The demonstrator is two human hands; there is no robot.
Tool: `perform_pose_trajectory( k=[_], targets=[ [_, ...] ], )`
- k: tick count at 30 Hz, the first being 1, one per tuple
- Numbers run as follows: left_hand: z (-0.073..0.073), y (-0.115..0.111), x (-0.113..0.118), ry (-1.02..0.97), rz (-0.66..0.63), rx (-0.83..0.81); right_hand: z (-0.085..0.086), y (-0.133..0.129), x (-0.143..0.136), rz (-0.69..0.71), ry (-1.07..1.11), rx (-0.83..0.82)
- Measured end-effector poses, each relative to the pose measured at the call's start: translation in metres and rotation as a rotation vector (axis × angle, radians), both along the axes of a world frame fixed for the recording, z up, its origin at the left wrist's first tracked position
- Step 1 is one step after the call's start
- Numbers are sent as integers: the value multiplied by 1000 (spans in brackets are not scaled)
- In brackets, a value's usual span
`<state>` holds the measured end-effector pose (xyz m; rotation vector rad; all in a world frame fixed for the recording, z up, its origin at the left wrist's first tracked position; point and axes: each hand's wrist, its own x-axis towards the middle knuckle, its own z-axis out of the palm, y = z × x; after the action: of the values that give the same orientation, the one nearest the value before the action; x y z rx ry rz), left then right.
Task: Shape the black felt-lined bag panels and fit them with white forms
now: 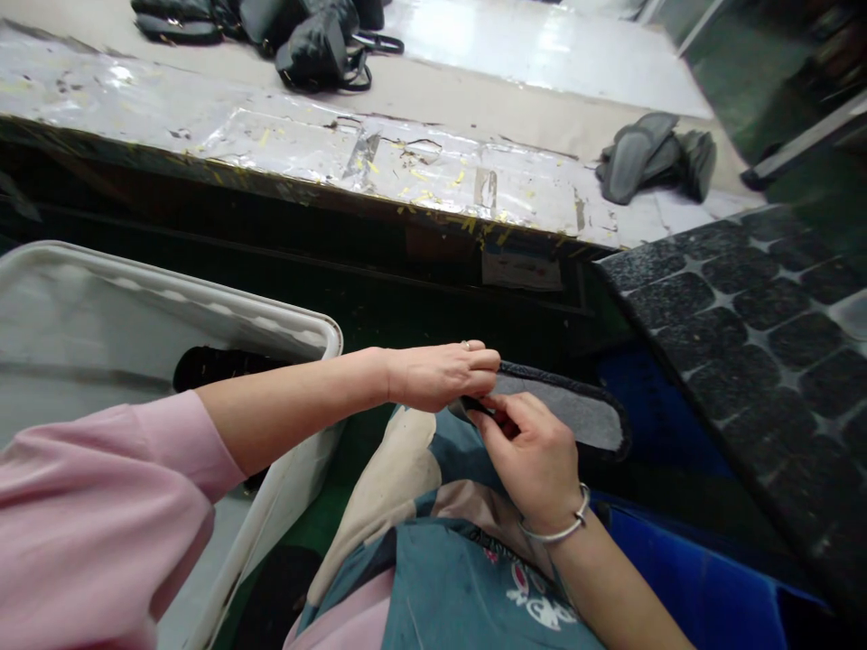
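A long grey fabric piece with a dark edging and a rounded end hangs over my lap. My left hand is closed at its left end, fingers bent down around the edge. Just below, my right hand pinches the black edge of the same piece between thumb and fingers. The two hands are close together, and part of the piece is hidden behind them. What exactly the piece belongs to cannot be made out.
A worn, taped worktable runs across ahead, with black bags and a pile of grey pieces on it. On my left stands a white bin with black items. A dark patterned surface and a blue container are on my right.
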<state>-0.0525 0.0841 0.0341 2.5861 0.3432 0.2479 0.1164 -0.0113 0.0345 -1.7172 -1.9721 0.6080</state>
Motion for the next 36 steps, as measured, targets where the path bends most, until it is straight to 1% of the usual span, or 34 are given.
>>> perform_pose_trajectory(
  k=[2,4,7,12,15,17,18,19,20,22,24,25,26,28,30,31,33,35,36],
  targets=[
    [-3,-2,-3,-9,-8,90,0,0,-2,-29,-8,-1],
    [-7,-3,-5,-31,-2,133,0,0,-4,-48,-5,6],
    [-14,-6,-7,-75,37,155,0,0,-7,-66,-6,-3],
    [-28,-16,-6,-188,131,178,8,8,-11,-107,-109,-145],
    [-32,-19,-5,-235,178,157,11,14,-11,-87,-166,-172],
    [-33,-17,-6,-292,235,61,10,14,-9,-53,-169,-144],
    [-33,-16,-8,-345,297,-12,8,13,-9,-38,-164,-115],
    [-34,-15,-10,-415,390,-96,6,12,-8,-21,-156,-75],
    [-37,-15,-13,-497,511,-187,4,10,-7,-3,-145,-27],
    [-45,-21,-18,-678,792,-363,-2,6,-5,30,-115,68],
    [-59,-35,-19,-811,1007,-523,-5,4,-2,66,-70,131],
    [-67,-46,-17,-848,1067,-589,-6,3,-1,89,-43,142],
    [-76,-57,-13,-858,1091,-638,-6,4,1,111,-15,138],
    [-90,-82,0,-829,1120,-669,-5,6,7,136,33,104],
    [-99,-102,15,-842,1137,-693,-2,11,15,130,53,89],
    [-100,-110,21,-860,1144,-706,-1,15,19,132,43,107],
    [-97,-120,29,-898,1158,-746,2,24,26,189,-1,180],
    [-89,-123,31,-919,1175,-802,4,33,30,282,-39,226],
    [-84,-123,32,-925,1183,-838,5,37,31,320,-47,216]
  ],
)
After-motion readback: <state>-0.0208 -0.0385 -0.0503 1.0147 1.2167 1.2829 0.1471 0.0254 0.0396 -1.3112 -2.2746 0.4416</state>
